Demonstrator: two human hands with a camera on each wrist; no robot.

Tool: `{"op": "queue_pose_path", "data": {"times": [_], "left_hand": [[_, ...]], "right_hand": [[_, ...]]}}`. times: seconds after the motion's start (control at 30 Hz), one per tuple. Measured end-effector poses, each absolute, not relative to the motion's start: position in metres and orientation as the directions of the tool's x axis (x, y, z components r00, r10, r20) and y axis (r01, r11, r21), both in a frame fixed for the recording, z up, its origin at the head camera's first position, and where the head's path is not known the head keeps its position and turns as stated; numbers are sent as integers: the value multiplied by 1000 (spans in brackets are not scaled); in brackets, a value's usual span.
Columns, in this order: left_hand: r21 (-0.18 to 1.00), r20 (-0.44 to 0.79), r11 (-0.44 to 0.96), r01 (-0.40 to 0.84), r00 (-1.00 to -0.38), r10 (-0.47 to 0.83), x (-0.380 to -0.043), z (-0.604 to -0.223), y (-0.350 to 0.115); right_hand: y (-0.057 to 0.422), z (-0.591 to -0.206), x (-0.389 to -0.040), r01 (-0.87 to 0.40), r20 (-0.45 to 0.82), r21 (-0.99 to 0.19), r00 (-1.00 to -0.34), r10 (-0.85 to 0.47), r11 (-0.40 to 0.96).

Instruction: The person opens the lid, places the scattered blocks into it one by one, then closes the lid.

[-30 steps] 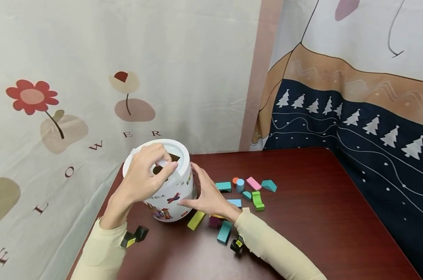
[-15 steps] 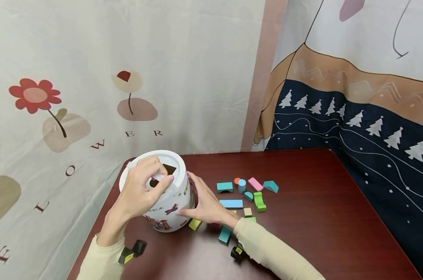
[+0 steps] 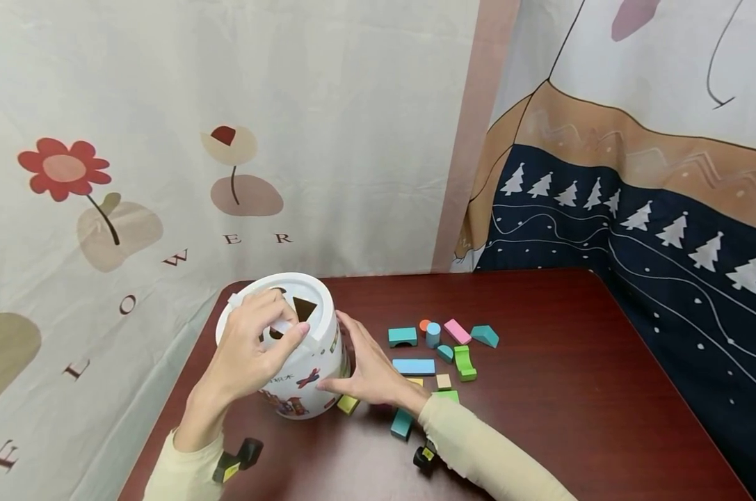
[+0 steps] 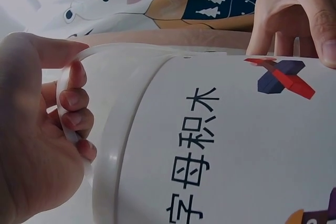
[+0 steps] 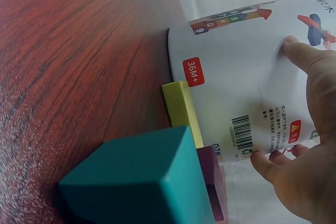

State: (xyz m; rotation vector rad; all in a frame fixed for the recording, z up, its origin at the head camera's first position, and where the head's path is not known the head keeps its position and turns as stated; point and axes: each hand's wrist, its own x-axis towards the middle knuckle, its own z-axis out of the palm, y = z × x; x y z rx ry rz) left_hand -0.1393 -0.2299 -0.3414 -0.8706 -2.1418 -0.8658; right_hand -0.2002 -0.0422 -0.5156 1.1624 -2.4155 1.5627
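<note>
A white lidded toy-block bucket [image 3: 323, 360] with shaped holes in its top stands near the table's left back corner. My left hand [image 3: 246, 351] is over its lid. In the left wrist view, the fingers curl round the bucket's white plastic handle [image 4: 63, 80]. My right hand [image 3: 376, 370] holds the bucket's right side, thumb on the front and fingertips on the far side of the wall. Close to the base, the right wrist view shows a yellow block [image 5: 182, 111], a purple block [image 5: 211, 177] and a large teal block [image 5: 131, 179].
Several blocks lie right of the bucket: a teal arch [image 3: 403, 337], a blue bar [image 3: 413, 367], a light-blue cylinder [image 3: 432, 335], a green curved piece [image 3: 464, 363] and a pink one [image 3: 457, 331]. The dark red table [image 3: 578, 390] meets printed curtains [image 3: 378, 174] behind.
The bucket has come lower and nearer in the head view with both hands on it, now overlapping more of the yellow block. My grips look the same.
</note>
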Motion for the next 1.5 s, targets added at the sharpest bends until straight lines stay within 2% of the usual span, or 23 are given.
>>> {"op": "queue_pose_path", "data": {"times": [0.17, 0.47, 0.77, 1.0, 1.13, 1.5], "left_hand": [[292, 783, 596, 748, -545, 301, -122, -327, -223], [256, 841, 649, 716, -496, 215, -100, -345, -236], [189, 936, 694, 695, -342, 87, -80, -377, -241], [206, 962, 683, 700, -273, -11, -77, -409, -245], [246, 959, 653, 716, -277, -57, -78, -428, -250], [388, 909, 588, 710, -400, -116, -80, -466, -261]], "right_hand": [[-43, -515, -199, -608, 417, -767, -716, -560, 206], [-44, -515, -197, -620, 429, -754, -714, -554, 215], [-43, -517, -197, -608, 424, -770, -714, -557, 194], [-41, -518, -195, -603, 425, -776, -717, -553, 184], [-40, -519, -195, -596, 418, -780, -722, -551, 189], [-42, -520, -195, -615, 442, -765, -717, -539, 190]]}}
